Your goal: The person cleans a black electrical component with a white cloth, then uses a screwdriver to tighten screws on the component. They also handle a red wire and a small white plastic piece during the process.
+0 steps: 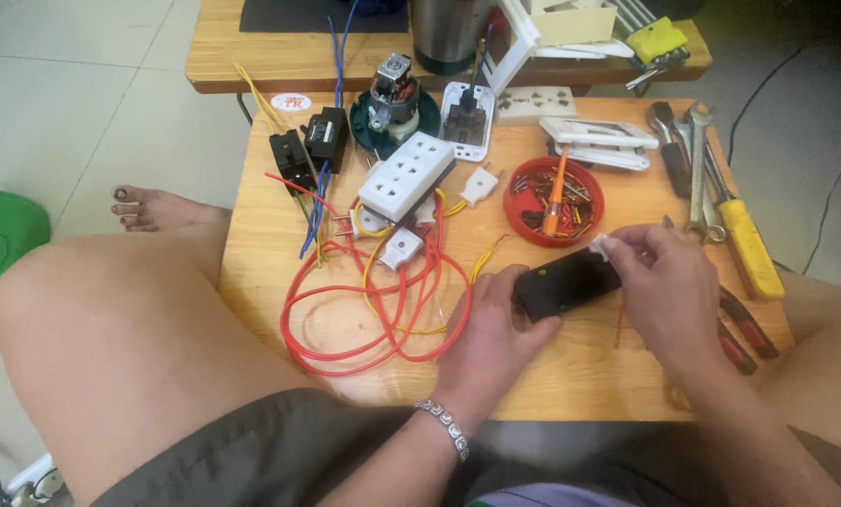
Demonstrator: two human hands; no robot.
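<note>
Near the table's front edge, the left hand presses a black socket block flat to the wood. The right hand pinches a small white piece at the block's far right end. The block could skid if the left hand's hold loosens. The tiny white piece could slip from the fingertips and drop off the table's front edge. The red wire loops lie just beside the left hand, where they could snag it.

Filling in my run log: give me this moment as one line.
left hand: holds black socket block | right hand: pinches small white piece at block's end | nearby: red wire coil, red dish
</note>
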